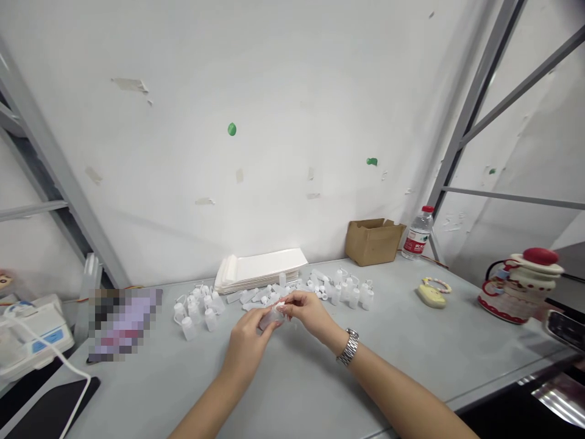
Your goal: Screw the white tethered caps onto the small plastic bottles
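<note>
Close above the grey table, my left hand [250, 332] is closed around a small translucent plastic bottle [271, 317]. At the bottle's top, the fingers of my right hand [305, 310] pinch a white cap [280, 305], partly covered by the fingertips. Whether the cap is fully seated I cannot tell. Just beyond my hands lies a pile of loose white and clear bottle parts [262, 294]. Several capped small bottles [194, 308] stand to the left of it, and another group of small bottles [354, 291] stands to the right.
Behind the parts lies a stack of white trays [260, 271]. A cardboard box [373, 242] and a water bottle [417, 235] stand against the wall. Rightward are a yellow case [431, 296] and a decorated jug [521, 286]. A purple item [125, 323] and white device [39, 341] lie left.
</note>
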`<state>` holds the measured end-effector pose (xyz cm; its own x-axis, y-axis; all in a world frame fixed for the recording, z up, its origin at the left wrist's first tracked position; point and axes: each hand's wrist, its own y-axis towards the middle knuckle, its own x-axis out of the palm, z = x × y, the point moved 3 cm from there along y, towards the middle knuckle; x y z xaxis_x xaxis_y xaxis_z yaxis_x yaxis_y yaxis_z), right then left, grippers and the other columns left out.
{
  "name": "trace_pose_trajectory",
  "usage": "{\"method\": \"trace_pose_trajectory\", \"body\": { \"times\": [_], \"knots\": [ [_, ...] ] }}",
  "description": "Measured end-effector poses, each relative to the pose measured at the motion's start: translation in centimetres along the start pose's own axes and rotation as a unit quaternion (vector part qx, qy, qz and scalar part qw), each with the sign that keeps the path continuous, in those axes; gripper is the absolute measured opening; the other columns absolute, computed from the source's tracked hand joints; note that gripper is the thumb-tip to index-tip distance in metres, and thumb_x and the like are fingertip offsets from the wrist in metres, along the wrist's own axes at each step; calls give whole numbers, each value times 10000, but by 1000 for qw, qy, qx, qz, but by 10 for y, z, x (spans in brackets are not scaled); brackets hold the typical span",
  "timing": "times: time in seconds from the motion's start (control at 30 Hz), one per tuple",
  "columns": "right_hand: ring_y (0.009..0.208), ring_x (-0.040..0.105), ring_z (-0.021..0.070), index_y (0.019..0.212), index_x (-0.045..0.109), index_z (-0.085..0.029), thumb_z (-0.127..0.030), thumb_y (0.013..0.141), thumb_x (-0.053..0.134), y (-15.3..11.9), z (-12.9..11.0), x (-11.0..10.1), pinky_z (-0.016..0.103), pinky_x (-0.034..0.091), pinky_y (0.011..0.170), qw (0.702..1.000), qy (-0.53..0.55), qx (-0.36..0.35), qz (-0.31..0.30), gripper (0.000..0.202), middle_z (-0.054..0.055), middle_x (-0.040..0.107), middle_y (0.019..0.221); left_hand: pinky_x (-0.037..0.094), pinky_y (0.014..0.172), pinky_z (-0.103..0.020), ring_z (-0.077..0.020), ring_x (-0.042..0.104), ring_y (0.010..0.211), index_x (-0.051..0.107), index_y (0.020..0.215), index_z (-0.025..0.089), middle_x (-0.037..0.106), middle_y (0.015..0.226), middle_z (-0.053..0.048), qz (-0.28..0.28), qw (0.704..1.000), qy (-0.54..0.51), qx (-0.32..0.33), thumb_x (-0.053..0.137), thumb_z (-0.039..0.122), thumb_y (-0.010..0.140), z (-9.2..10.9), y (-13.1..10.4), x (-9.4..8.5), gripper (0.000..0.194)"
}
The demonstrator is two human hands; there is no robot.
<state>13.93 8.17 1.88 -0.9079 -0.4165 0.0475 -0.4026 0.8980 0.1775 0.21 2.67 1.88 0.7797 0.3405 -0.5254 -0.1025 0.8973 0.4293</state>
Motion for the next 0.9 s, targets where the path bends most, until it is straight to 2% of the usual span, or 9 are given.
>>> {"method": "trace_pose_trajectory", "body": {
  "times": [0.27,0.43,0.5,0.57,0.6,0.7,0.77,0.83,0.9],
  "knots": [
    [494,450,94,605,627,-148,-413,598,707,-2,-2,2,245,367,521,999,-20,14,32,277,-14,542,552,473,687,-326,-218,615,745,611,997,210,666,851,-69,35,983,138,115,538,313,789,-6,-5,6,243],
    [487,421,85,604,632,-137,-416,607,703,-6,-5,4,240,352,514,998,-34,29,50,288,-13,531,544,468,637,-277,-185,622,728,604,992,164,674,790,-62,120,934,233,244,479,243,838,-3,-11,6,214],
    [496,429,88,616,636,-138,-413,622,694,-7,-6,5,240,356,515,998,-31,25,54,281,-8,544,561,464,616,-265,-173,619,700,610,981,151,669,754,-55,149,920,240,270,478,209,837,0,-12,5,204],
    [526,460,98,662,647,-144,-408,634,687,-7,-10,5,246,380,539,999,-21,12,34,268,-3,564,598,469,611,-266,-175,617,708,621,958,162,666,760,-51,154,935,209,241,504,224,821,2,-11,2,191],
    [546,477,104,698,653,-151,-408,640,683,-7,-13,4,251,393,558,1000,-17,6,17,265,-1,573,619,475,603,-269,-180,615,724,629,937,174,665,780,-51,146,953,175,201,524,249,806,3,-9,-1,183],
    [669,539,135,853,661,-184,-411,686,647,-7,-22,-3,282,426,653,999,-27,4,-20,282,17,617,753,491,515,-265,-174,601,685,632,938,195,644,831,-47,88,996,1,10,577,349,748,1,-1,-5,251],
    [811,558,164,933,653,-209,-409,715,623,-7,-27,-10,308,422,746,998,-53,10,-23,297,36,632,888,489,466,-253,-154,577,634,580,1079,200,619,778,-29,49,986,-131,-85,590,399,719,1,4,-6,412],
    [892,551,183,941,658,-214,-400,712,631,-7,-30,-14,328,406,803,997,-73,20,-25,295,45,633,949,477,455,-229,-153,559,671,520,1175,191,587,739,-17,40,968,-217,-120,614,420,688,2,7,-8,546],
    [837,568,178,936,663,-207,-386,693,652,-7,-30,-13,335,415,782,997,-59,32,-40,302,42,645,886,454,450,-209,-150,537,694,510,1191,173,563,733,-15,53,957,-252,-133,637,432,658,2,9,-10,607]
  ]
}}
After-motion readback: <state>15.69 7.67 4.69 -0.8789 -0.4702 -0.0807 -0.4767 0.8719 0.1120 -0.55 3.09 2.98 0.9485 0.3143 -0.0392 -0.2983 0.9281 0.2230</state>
